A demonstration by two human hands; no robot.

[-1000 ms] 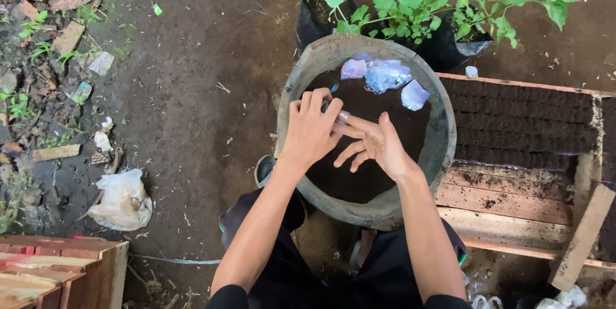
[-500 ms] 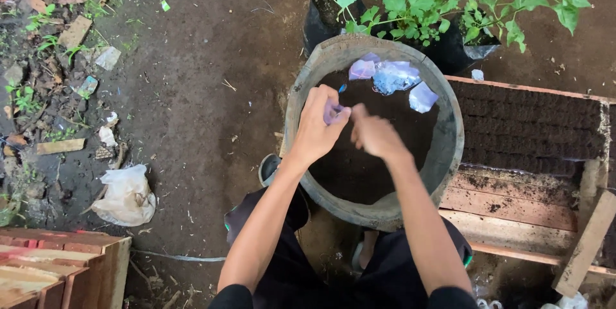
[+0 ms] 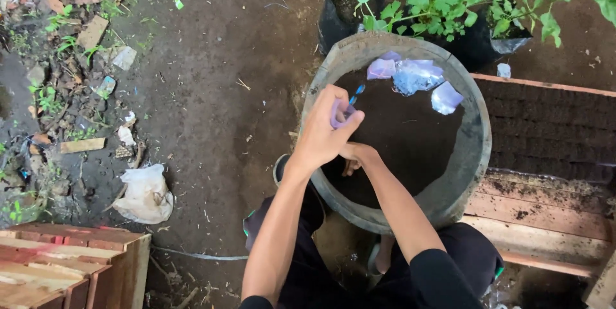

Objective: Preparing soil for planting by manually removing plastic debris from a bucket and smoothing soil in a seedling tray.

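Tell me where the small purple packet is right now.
In the head view, the small purple packet is pinched in the left hand, over the left inner edge of the round soil-filled basin, just above the right hand.

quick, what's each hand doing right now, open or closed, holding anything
Left hand: closed on a small purple packet above the soil-filled basin.
Right hand: mostly hidden under the left; open or closed cannot be told.

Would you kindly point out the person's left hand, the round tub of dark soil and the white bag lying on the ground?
left hand point(image 3: 324, 136), head view, on the back of the hand.
round tub point(image 3: 478, 155), head view, on its grey right rim.
white bag point(image 3: 146, 195), head view, on its crumpled middle.
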